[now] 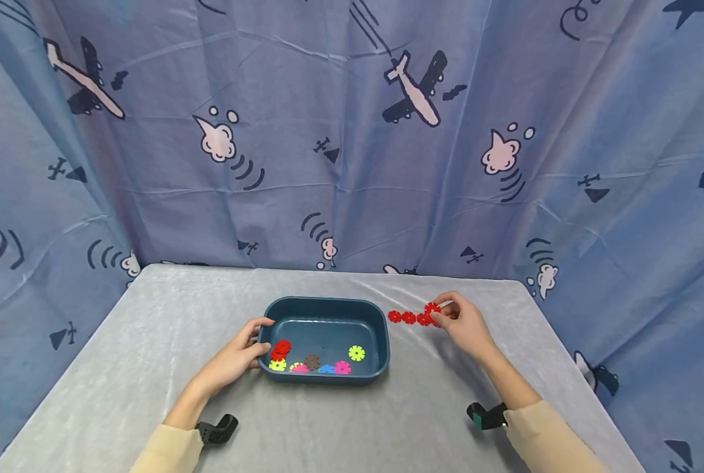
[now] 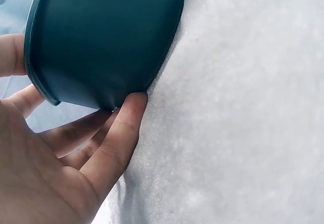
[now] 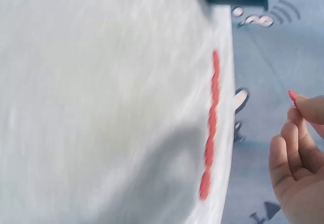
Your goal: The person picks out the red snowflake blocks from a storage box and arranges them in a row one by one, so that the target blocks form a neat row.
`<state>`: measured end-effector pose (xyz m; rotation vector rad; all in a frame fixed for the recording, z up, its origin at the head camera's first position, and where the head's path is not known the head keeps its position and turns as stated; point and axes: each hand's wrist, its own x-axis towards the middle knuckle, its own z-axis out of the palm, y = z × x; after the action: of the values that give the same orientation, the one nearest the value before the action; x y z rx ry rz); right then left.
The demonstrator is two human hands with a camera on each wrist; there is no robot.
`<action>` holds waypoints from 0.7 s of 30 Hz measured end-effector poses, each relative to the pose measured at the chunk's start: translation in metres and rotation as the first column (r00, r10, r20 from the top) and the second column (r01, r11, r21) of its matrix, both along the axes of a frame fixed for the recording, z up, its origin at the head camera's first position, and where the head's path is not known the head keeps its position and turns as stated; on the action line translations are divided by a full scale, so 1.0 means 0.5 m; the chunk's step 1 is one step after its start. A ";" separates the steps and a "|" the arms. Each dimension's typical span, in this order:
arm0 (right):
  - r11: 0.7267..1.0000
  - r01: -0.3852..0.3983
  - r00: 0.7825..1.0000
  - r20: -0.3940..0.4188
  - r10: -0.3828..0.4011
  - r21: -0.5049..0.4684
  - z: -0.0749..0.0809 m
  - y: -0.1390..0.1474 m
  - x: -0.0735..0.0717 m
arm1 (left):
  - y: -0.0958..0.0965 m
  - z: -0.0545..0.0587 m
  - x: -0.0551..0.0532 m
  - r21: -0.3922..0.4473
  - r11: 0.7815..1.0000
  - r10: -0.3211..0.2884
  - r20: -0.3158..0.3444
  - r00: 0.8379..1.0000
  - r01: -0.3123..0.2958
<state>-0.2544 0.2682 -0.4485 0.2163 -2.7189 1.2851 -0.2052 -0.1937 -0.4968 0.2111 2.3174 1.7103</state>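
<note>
My left hand (image 1: pixel 234 360) holds the left end of a dark teal plastic tub (image 1: pixel 322 379), with fingers at its rim and outer wall. In the left wrist view, fingertips (image 2: pixel 132 105) press low on the tub's outside. Over to the right, my right hand (image 1: pixel 467 332) pinches a red notched disc (image 1: pixel 431 307) between thumb and fingers. In the right wrist view only the edge of this disc (image 3: pixel 292 95) shows. Below it on the table lies a chain of several red notched discs (image 3: pixel 211 123), its right end partly hidden by the hand in the head view.
Inside the tub lie loose notched discs: red (image 1: pixel 282 347), yellow (image 1: pixel 356 353), brown (image 1: pixel 312 362), pink (image 1: pixel 343 368) and blue (image 1: pixel 326 369). A pale cloth covers the table (image 1: pixel 210 289). Behind it hangs a blue printed curtain (image 1: pixel 293 164).
</note>
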 end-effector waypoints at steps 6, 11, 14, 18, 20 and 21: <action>0.999 0.022 0.998 0.055 -0.024 0.039 -0.002 0.054 -0.021 | 0.002 0.003 0.000 -0.004 1.000 0.002 0.008 1.000 -0.002; 0.996 0.071 0.992 0.098 -0.076 0.055 -0.013 0.090 -0.037 | 0.000 0.004 0.002 0.001 1.000 0.002 0.009 1.000 -0.002; 0.993 0.101 0.987 0.122 -0.108 0.064 -0.023 0.108 -0.044 | -0.001 0.004 0.002 0.000 1.000 0.004 0.009 1.000 -0.004; 0.987 0.129 0.981 0.136 -0.141 0.093 -0.040 0.125 -0.048 | -0.001 0.004 0.001 -0.008 1.000 0.005 0.012 1.000 -0.005; 0.984 0.142 0.977 0.145 -0.157 0.109 -0.048 0.132 -0.049 | -0.001 0.004 0.001 -0.012 1.000 0.005 0.011 1.000 -0.005; 0.982 0.148 0.975 0.150 -0.165 0.121 -0.052 0.136 -0.049 | -0.001 0.004 0.000 -0.013 1.000 0.005 0.011 1.000 -0.005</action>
<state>-0.2788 0.3362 -0.4746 -0.0947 -2.8744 1.1589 -0.2050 -0.1942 -0.4946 0.1933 2.3219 1.6945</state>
